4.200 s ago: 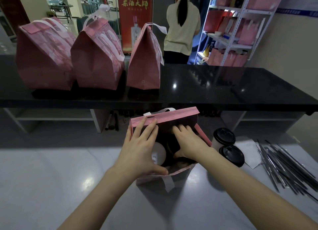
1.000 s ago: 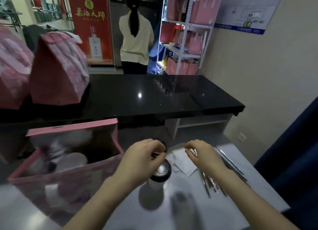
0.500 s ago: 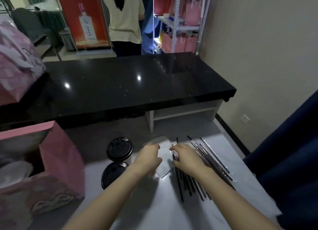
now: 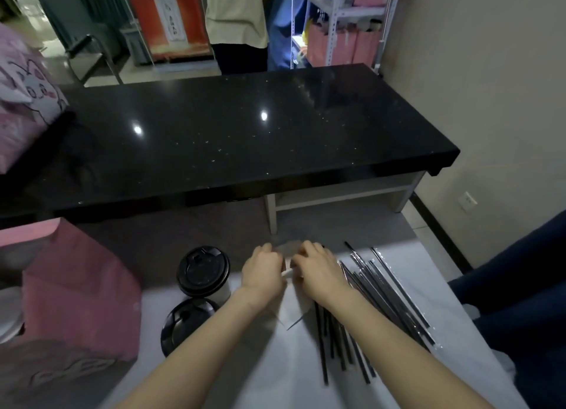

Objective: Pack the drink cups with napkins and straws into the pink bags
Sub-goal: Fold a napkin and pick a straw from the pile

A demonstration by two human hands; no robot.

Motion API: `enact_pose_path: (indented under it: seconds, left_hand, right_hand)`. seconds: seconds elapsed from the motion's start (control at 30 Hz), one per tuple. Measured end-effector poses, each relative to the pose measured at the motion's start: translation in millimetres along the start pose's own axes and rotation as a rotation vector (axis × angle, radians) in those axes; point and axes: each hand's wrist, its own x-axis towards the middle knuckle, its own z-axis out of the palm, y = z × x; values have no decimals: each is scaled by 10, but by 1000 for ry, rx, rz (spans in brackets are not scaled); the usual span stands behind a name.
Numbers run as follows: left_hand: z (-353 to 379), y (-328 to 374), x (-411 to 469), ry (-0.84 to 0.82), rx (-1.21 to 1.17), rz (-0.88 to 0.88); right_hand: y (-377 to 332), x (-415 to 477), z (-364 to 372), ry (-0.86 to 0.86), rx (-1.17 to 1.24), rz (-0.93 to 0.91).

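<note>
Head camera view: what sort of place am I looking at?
Probably a drink shop's takeaway packing counter: lidded cups, a pile of wrapped straws, and pink bags on the shelf rack behind.

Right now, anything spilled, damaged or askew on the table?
Nothing stands out. Far cup and near cup upright, lids on, no spill. Left hand and right hand pinch napkins; straws lie loosely fanned beside them. Bag stands open.

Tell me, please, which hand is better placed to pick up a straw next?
The right hand, probably: the straws lie directly beside it, whereas the left hand sits nearer the cups.
</note>
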Motion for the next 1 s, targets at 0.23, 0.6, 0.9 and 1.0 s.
enact_pose_path:
  seconds: [0.23, 0.6, 0.9, 1.0]
  left_hand:
    - [-249, -60, -211, 81, -230, 51]
    - [-1015, -310, -852, 486, -563, 304]
    - [-1832, -1203, -1791, 770, -487, 292]
    - [-2048, -1691, -2164, 833, -424, 225]
  right_hand:
    - [11, -69, -203, 145, 234, -44]
    - [-564, -336, -1125, 395, 502, -229]
    - [-1915, -223, -1537, 518, 611, -482]
    - [-2547, -134, -1520, 500, 622, -560]
